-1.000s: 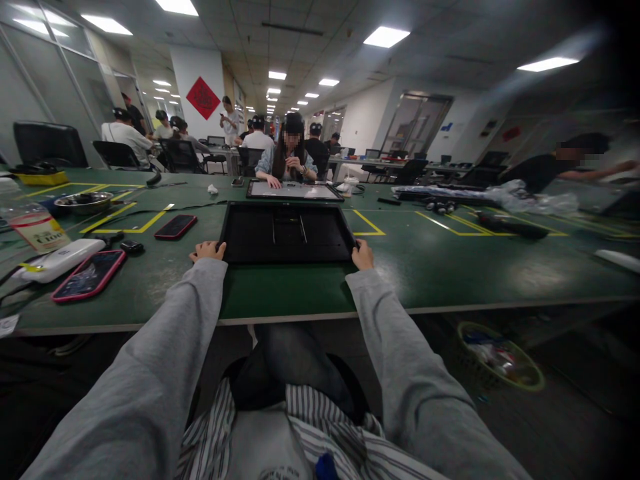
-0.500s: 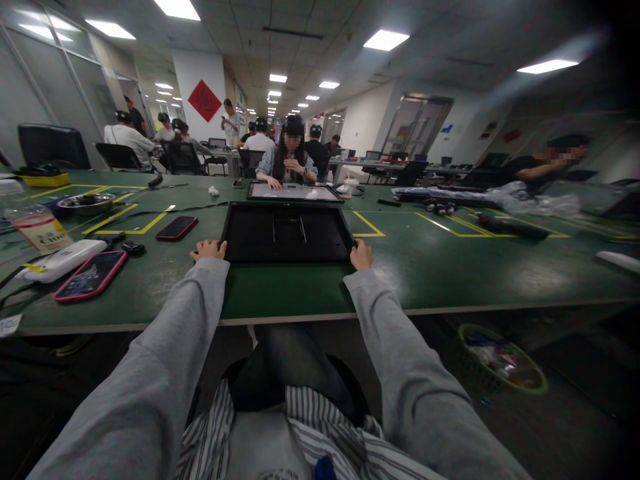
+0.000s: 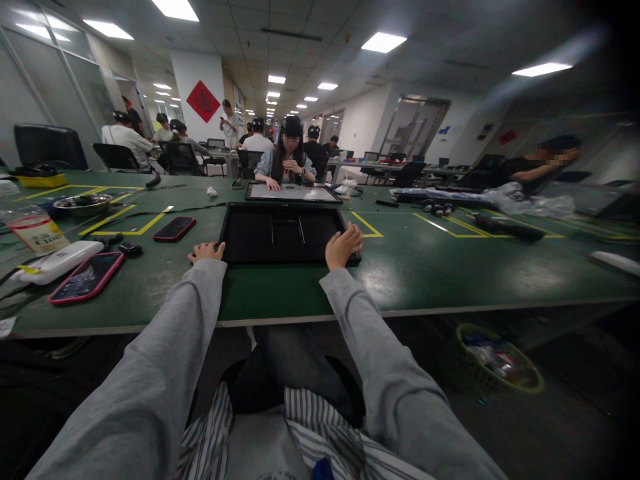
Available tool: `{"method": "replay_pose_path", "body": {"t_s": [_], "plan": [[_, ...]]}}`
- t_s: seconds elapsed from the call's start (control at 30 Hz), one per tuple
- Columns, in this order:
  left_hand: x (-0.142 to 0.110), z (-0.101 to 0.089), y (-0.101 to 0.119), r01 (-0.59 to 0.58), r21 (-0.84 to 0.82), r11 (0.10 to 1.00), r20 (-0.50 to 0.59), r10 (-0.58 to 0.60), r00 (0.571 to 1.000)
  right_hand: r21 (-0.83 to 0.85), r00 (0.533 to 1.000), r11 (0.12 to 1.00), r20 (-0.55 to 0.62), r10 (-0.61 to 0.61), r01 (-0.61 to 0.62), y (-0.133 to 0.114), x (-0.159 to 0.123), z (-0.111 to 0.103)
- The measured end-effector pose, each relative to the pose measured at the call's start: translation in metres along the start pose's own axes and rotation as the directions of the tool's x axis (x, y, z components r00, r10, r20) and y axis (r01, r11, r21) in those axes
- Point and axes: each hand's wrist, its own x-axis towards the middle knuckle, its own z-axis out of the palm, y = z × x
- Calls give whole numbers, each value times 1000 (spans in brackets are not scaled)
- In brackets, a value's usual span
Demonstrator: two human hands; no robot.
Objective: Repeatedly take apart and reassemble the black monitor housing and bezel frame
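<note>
A shallow black rectangular casing (image 3: 250, 235) with a raised rim lies flat on the green table (image 3: 280, 287) in front of me. Two thin silvery strips stand out near its middle. My left hand (image 3: 207, 252) grips its left edge, with the thumb on the rim. Across the right end lies my right hand (image 3: 344, 247), its fingers bent over the right rim and the palm above the inside of the casing. Just beyond the far rim is a dark-framed flat panel (image 3: 300, 192) with a grey surface, which a person opposite touches with one hand.
On the left are two phones (image 3: 174, 229) in red cases, a white device (image 3: 63, 261), a bottle (image 3: 35, 227) and a metal bowl (image 3: 83, 203). Plastic-wrapped items (image 3: 445, 195) and a dark tool (image 3: 507, 225) lie to the right. A green basket (image 3: 495, 360) stands below the table edge.
My right hand has moved left and inward, from the outer right edge to over the casing's right end. My left hand and the casing stay about where they were.
</note>
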Motion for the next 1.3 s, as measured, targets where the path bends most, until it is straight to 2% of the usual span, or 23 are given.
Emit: {"method": "replay_pose_path", "body": {"t_s": [0.13, 0.23, 0.3, 0.37, 0.5, 0.6, 0.7, 0.8, 1.03, 1.3], "plan": [[-1, -1, 1, 2, 17, 1000, -3, -2, 1000, 102, 984, 983, 76, -162, 154, -61, -32, 10], [-3, -2, 2, 0, 19, 1000, 0, 0, 1000, 96, 951, 964, 167, -259, 246, -84, -52, 19], [-3, -3, 3, 0, 16, 1000, 1, 0, 1000, 59, 908, 941, 247, -337, 333, -86, -60, 25], [-3, -3, 3, 1, 12, 1000, 3, -1, 1000, 17, 872, 925, 328, -363, 379, -83, -65, 30], [-4, -4, 3, -8, 8, 1000, 13, 7, 1000, -20, 834, 923, 435, -338, 385, -77, -65, 37], [-4, -4, 3, -7, 7, 1000, 13, 7, 1000, -12, 789, 909, 502, -354, 416, -79, -62, 40], [-5, -5, 4, -4, 4, 1000, 11, 3, 1000, 0, 741, 894, 560, -371, 448, -82, -59, 41], [-7, -6, 5, -6, -10, 1000, -1, 6, 1000, 13, 712, 897, 604, -358, 441, -84, -57, 38], [-8, -7, 3, -98, -65, 993, -26, 96, 995, 61, 704, 912, 616, -353, 405, -85, -57, 34], [0, 2, -3, -183, 14, 983, -31, 183, 983, 79, 749, 918, 552, -365, 389, -89, -68, 26]]}}
